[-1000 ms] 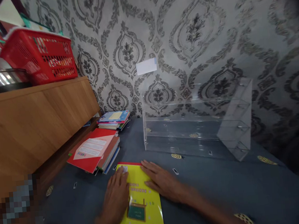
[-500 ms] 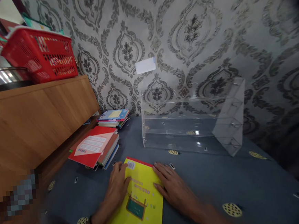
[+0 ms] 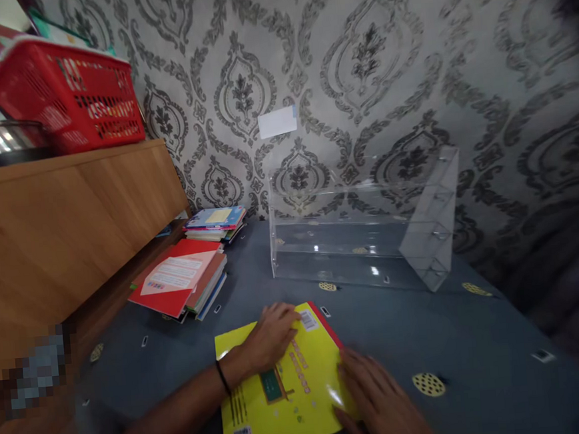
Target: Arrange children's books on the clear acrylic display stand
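A yellow book [image 3: 315, 379], with a barcode, a small chalkboard picture and a red strip along one edge, lies turned at an angle on the dark patterned cloth. My left hand [image 3: 271, 335] is closed over its far edge near the barcode, with a black band on the wrist. At the book's right corner is my right hand [image 3: 378, 390], its fingers along the border and the thumb at the near side; it is slightly blurred. Fingertips under the book, if any, are hidden.
Beyond the book, a clear acrylic tiered rack [image 3: 342, 249] stands near the patterned wall. Two stacks lie at left: a red-topped book stack [image 3: 177, 279] and a blue-topped one [image 3: 214, 219]. A red basket [image 3: 66, 94] and metal bowl [image 3: 5, 139] sit on the wooden cabinet [image 3: 69, 221].
The yellow book has turned clockwise, its barcode corner moving right. My left hand has swung rightward with that edge, and my right hand has shifted nearer along the book's right side.
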`<state>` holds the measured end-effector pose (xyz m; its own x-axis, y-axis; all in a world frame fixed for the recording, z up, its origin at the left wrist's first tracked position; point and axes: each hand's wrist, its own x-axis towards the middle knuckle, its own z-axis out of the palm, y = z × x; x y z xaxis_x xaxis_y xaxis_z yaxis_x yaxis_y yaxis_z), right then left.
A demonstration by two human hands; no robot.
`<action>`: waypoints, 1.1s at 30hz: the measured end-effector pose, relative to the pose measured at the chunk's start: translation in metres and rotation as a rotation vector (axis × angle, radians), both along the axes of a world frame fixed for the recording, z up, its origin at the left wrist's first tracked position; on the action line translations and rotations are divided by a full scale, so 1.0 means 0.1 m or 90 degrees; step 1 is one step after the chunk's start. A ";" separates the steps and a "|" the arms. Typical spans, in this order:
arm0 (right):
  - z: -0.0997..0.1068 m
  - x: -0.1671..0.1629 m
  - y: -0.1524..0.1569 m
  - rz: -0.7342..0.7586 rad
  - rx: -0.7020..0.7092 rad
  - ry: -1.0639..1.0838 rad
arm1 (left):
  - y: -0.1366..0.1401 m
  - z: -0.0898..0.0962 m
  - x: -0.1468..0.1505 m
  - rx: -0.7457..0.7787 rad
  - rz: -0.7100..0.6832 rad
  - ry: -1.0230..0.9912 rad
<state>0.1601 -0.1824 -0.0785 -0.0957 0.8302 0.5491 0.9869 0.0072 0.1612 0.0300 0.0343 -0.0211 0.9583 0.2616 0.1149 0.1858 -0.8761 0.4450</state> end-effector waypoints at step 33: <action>-0.21 0.34 0.68 -0.114 -0.045 0.046 | -0.09 -0.18 0.05 0.150 0.049 0.004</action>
<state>0.1940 -0.1140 -0.0993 0.0951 0.8669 0.4893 0.9824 -0.1611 0.0947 0.0351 0.0258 -0.0388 0.9377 0.3002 0.1751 0.2578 -0.9387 0.2289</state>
